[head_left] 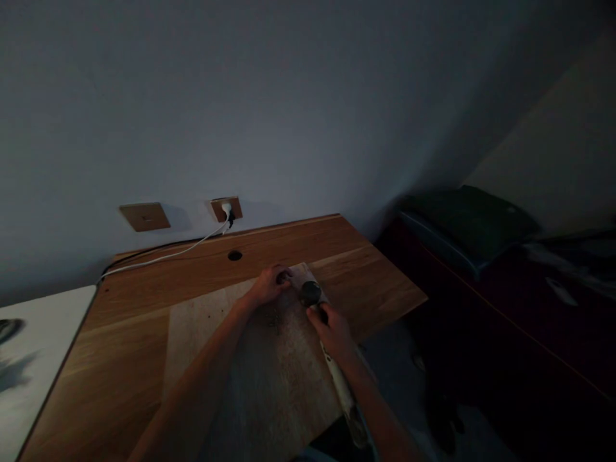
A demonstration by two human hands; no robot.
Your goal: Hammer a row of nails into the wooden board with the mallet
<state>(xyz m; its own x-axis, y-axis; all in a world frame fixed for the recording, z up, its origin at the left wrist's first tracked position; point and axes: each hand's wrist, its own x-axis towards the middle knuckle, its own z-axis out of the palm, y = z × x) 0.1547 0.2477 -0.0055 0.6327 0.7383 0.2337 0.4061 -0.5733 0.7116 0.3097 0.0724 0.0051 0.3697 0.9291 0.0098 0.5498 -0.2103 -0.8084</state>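
Observation:
A pale wooden board [269, 378] lies on the wooden desk. My left hand [269, 285] rests near the board's far edge with fingers curled and pinched; whatever is between them is too dark to make out. My right hand [334, 327] is closed around a tool with a dark round head [310, 293], its kind unclear in the dim light. This head is just right of my left fingers, over the board's far right corner. Small dark bits [274, 319] are scattered on the board between my hands. Beside my right forearm, a pale, dark-patched stick-like thing [342, 391] runs along the board's right edge.
The wooden desk [380, 276] meets the wall, with a round cable hole [235, 255] near the back. A white plug [227, 209] sits in a wall socket, its cable trailing left. A white surface [48, 346] borders the left. Dark green cushion-like bedding [471, 221] lies at right.

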